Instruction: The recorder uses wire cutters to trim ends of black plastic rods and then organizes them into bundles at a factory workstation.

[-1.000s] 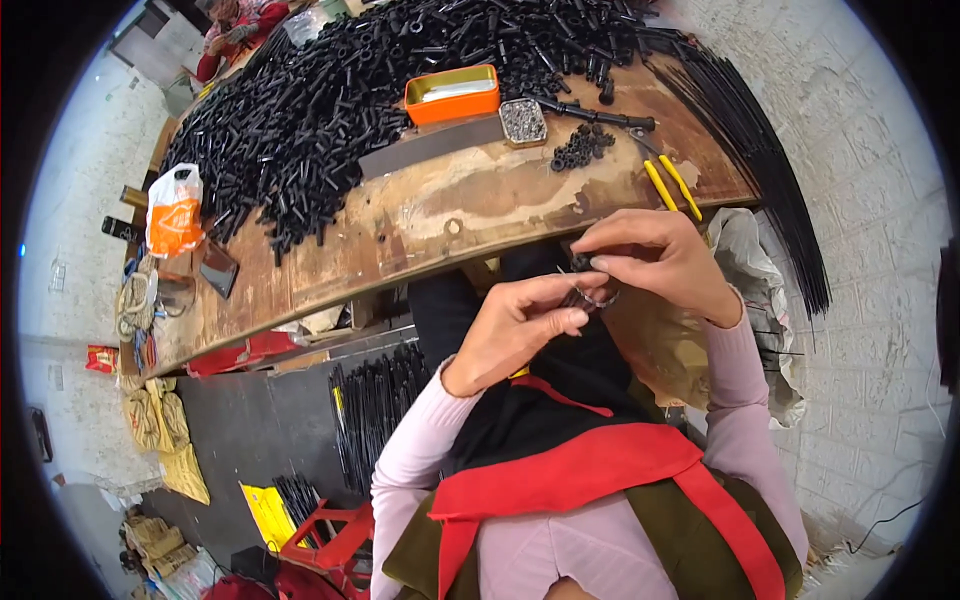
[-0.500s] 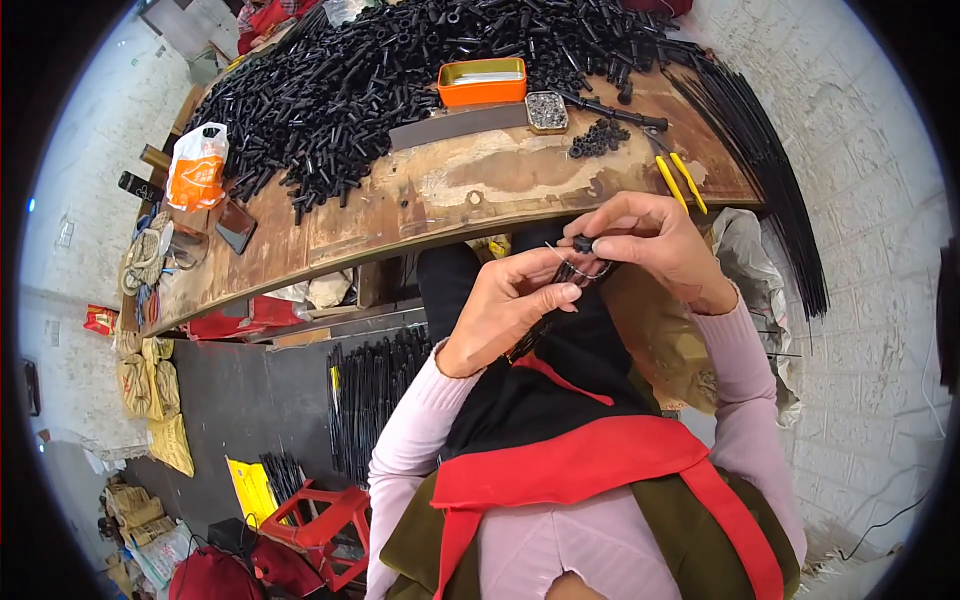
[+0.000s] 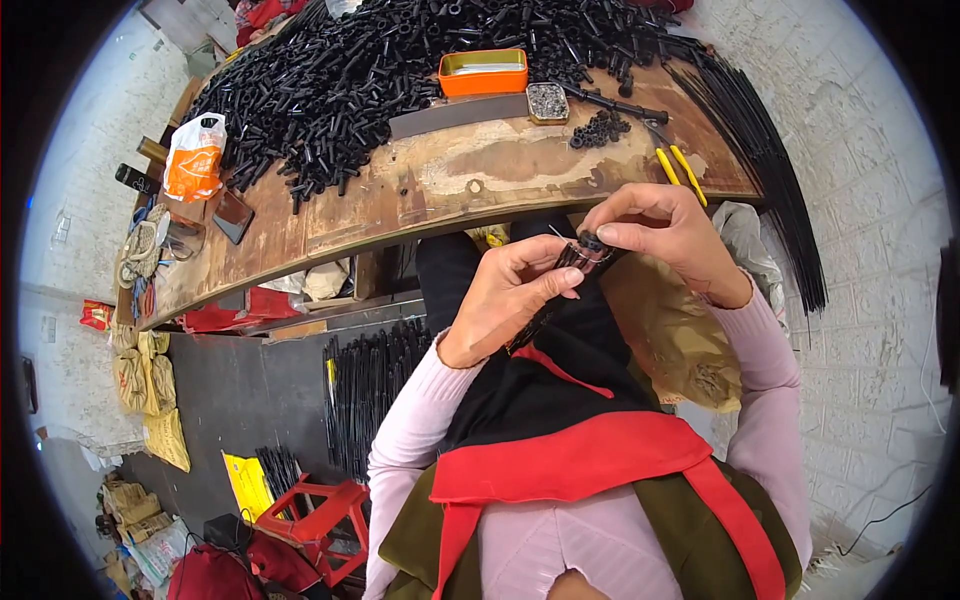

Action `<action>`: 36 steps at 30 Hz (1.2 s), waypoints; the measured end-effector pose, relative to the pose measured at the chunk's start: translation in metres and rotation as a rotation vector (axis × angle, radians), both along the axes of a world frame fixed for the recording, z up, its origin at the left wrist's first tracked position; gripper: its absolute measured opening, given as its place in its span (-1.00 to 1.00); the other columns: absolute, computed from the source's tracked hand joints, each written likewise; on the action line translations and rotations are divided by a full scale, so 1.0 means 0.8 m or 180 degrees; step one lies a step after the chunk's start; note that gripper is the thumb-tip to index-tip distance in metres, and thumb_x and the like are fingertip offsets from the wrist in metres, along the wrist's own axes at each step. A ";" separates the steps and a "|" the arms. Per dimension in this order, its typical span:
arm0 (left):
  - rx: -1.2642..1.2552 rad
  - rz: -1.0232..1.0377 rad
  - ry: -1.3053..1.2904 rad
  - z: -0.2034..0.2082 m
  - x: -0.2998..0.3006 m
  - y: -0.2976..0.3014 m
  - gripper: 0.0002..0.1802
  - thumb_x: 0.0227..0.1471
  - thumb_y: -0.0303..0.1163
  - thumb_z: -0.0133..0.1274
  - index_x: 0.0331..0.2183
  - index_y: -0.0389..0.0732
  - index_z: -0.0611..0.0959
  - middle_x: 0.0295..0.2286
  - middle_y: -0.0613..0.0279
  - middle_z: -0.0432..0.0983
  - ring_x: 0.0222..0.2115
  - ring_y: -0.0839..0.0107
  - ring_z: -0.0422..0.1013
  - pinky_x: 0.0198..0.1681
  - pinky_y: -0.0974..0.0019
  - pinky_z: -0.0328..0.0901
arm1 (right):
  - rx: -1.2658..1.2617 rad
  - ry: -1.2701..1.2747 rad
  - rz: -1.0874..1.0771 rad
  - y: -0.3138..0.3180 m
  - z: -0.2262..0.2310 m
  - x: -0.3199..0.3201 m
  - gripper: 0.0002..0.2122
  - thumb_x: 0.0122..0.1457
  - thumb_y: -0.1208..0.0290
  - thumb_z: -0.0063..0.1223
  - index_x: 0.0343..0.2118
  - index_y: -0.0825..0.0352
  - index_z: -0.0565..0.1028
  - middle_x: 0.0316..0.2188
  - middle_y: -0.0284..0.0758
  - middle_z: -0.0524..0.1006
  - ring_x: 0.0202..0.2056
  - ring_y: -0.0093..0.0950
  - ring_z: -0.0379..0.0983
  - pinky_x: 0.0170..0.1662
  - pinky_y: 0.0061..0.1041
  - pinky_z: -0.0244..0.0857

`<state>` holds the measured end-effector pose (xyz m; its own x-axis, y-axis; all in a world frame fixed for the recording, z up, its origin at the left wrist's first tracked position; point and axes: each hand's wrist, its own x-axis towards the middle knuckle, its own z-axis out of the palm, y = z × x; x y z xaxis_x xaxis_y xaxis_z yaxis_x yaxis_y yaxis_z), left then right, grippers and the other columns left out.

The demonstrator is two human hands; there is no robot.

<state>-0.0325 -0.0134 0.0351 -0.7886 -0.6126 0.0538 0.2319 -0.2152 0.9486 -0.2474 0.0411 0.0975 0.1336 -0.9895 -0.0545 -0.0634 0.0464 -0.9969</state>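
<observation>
Just over the near edge of the workbench (image 3: 440,217), my two hands come together. My left hand (image 3: 510,295) is closed round the end of a bundle of thin black ribs (image 3: 528,332), like umbrella ribs, which hangs down toward my lap. A thin wire (image 3: 560,234) sticks up by its fingertips. Thumb and fingers of my right hand (image 3: 665,240) pinch a small round black piece (image 3: 592,241) against the rib ends. How the wire runs between them is too small to tell. Past my right hand lie yellow-handled pliers (image 3: 682,172).
A heap of black tubular parts (image 3: 350,90) covers the back of the bench. In front stand an orange tin (image 3: 483,86), a metal dish of small pieces (image 3: 547,103) and a pile of black rings (image 3: 602,128). Long black rods (image 3: 770,165) overhang the right edge. A red stool (image 3: 315,520) stands lower left.
My right hand has shifted slightly up and to the right, its fingers moving over the round black piece. My left hand keeps its hold on the ribs.
</observation>
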 end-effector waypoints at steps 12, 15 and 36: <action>0.0032 -0.0011 0.0092 0.002 -0.001 0.003 -0.73 0.12 -0.42 0.15 -0.14 -0.34 0.60 -0.27 0.25 0.59 -0.29 0.54 0.45 -0.18 0.42 0.38 | -0.0433 0.0281 0.0274 0.003 0.003 -0.007 -0.89 0.12 0.58 0.17 -0.28 0.40 0.57 -0.36 -0.46 0.54 -0.31 -0.73 0.42 -0.23 -0.71 0.27; 0.0026 0.0041 0.0171 0.002 -0.002 0.005 -0.73 0.13 -0.42 0.14 -0.14 -0.33 0.58 -0.28 0.25 0.58 -0.29 0.54 0.45 -0.18 0.42 0.38 | -0.0641 0.0265 0.0368 0.001 0.003 -0.007 -0.90 0.11 0.60 0.16 -0.29 0.40 0.57 -0.32 -0.43 0.56 -0.27 -0.68 0.44 -0.17 -0.68 0.30; -0.0123 0.0453 0.0043 0.001 0.000 0.013 -0.76 0.13 -0.49 0.13 -0.14 -0.35 0.59 -0.27 0.24 0.57 -0.29 0.53 0.47 -0.21 0.39 0.43 | -0.0734 0.0380 0.0383 -0.007 0.007 0.001 -0.91 0.08 0.66 0.10 -0.34 0.44 0.53 -0.26 -0.26 0.54 -0.19 -0.54 0.46 -0.09 -0.56 0.31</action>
